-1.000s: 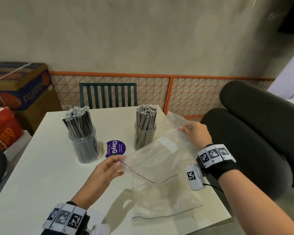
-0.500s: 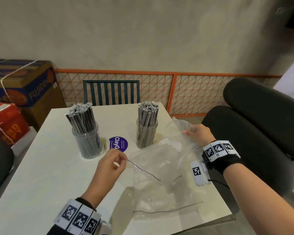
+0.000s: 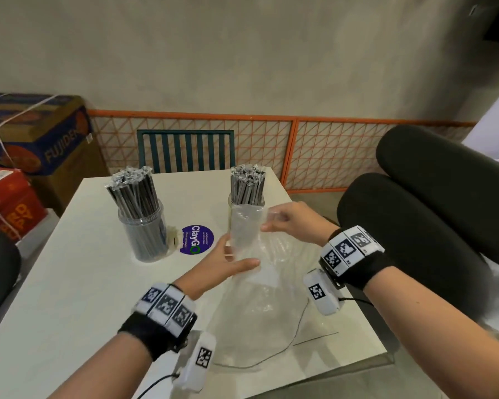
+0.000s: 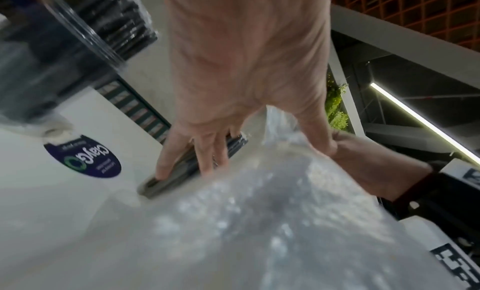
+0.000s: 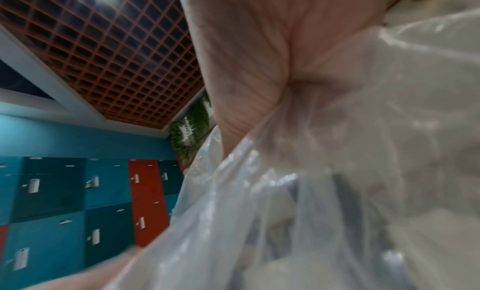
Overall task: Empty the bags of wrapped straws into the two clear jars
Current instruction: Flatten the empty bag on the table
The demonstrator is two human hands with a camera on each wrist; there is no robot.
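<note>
Plastic, clear and crinkled: the empty bag I hold up just in front of the right jar, its lower part draping onto the white table. My left hand pinches its near edge, thumb over the film; my right hand has fingers curled into its top corner. A second bag lies flat below it. The right jar and the left jar both stand packed with wrapped straws. Between the jars a purple round sticker reads "ClayGO". Left of the table, a carton is printed "FUJIDEN". Behind the table stand a green slatted chair, orange mesh fencing and a plain wall.
</note>
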